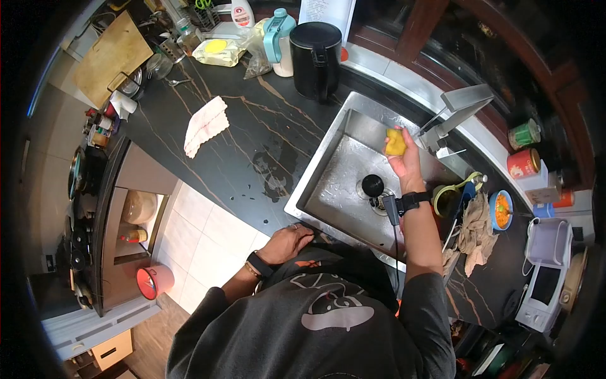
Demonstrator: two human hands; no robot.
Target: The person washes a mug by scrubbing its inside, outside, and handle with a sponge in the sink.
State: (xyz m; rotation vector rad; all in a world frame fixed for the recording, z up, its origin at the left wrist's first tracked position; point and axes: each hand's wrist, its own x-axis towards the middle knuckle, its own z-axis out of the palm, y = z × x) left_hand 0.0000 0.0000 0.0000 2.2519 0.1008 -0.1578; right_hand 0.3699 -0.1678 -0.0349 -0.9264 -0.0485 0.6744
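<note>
My right hand is raised over the far right part of the metal sink, its fingers closed around a yellow sponge. A black strap with a small device and cable is on that wrist. Below it, a round black knob-like thing sits by the drain on the sink's wet floor. My left hand rests at the near left edge of the sink and counter, fingers curled together, with nothing visible in them. The faucet stands just right of the sponge.
A pink cloth lies on the dark counter, with water pooled left of the sink. Behind stand a black kettle and a blue-lidded jug. Brown cloths and a bowl of orange food are on the right.
</note>
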